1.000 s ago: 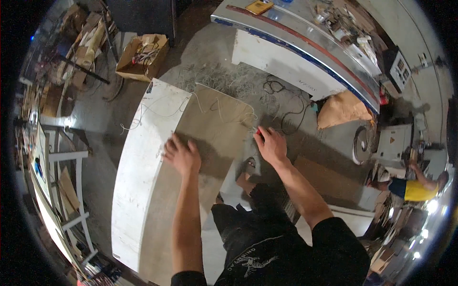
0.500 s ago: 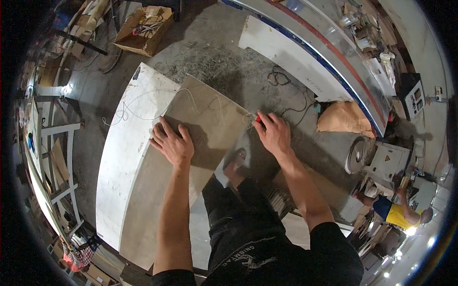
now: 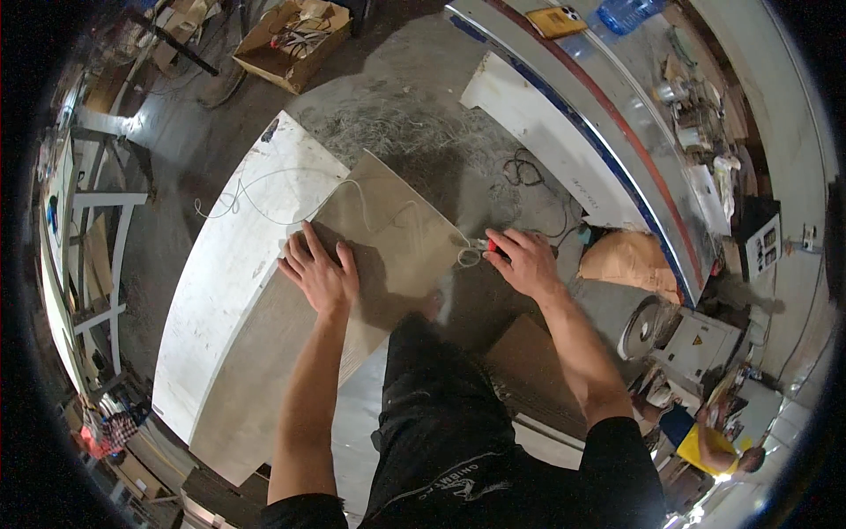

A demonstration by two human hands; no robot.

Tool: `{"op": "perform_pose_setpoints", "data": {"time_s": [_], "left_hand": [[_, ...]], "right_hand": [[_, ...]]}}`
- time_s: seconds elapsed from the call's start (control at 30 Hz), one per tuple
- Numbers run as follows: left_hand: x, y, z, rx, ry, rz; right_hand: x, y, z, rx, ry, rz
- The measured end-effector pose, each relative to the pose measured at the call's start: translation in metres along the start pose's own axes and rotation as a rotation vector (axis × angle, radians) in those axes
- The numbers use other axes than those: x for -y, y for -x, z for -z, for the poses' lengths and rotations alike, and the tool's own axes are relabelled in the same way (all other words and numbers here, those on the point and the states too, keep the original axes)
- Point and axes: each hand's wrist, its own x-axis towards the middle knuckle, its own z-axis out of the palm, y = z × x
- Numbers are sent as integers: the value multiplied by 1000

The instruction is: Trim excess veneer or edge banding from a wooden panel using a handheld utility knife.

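My left hand (image 3: pixel 322 275) lies with fingers spread on a brownish sheet (image 3: pixel 388 207), holding nothing. That sheet rests on top of a white panel (image 3: pixel 220 256). In my right hand (image 3: pixel 527 264), just off the sheet's right corner, is a pair of red-handled pliers (image 3: pixel 490 246), the fingers closed round the grips. Their jaws sit at the sheet's edge, where a small loop of thin pale strand (image 3: pixel 469 257) hangs. A longer pale strand (image 3: pixel 238 196) curls over the white panel and the sheet. My palm hides most of the pliers' handles.
Shredded strands (image 3: pixel 379 128) litter the floor beyond the sheet. A cardboard box (image 3: pixel 293 44) of scraps stands far left. At far right runs a long bench (image 3: pixel 599 106) with a yellow phone (image 3: pixel 557 22) and a blue water bottle (image 3: pixel 627 13). A person in yellow (image 3: pixel 705 451) works at lower right.
The right hand has moved a little right and away from the sheet's corner, with more of the pliers now showing. My left hand stays on the sheet. The whole view has shifted slightly.
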Motion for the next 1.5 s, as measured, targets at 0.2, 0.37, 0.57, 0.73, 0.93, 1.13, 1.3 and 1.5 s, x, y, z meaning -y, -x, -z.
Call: {"op": "perform_pose_setpoints", "data": {"time_s": [0.2,0.37,0.57,0.73,0.93,1.13,1.3,1.5], "left_hand": [[-6,-3,13,27,16,-7],[-7,-2,16,99,23,-14],[-10,-6,15,65,16,-12],[-5,-6,9,42,-16,-1],[-5,9,7,57,-83,-6],[-20,2,24,88,38,84],[-13,3,23,79,17,40],[-15,-1,30,104,41,55]], "right_hand": [[7,-54,3,102,53,132],[38,-132,-21,32,16,213],[65,-227,-39,39,-49,279],[69,-241,-38,84,-46,301],[74,-215,-26,98,-123,266],[51,-190,-2,178,-137,273],[44,-217,0,298,-62,241],[93,-328,-6,220,-245,208]]}}
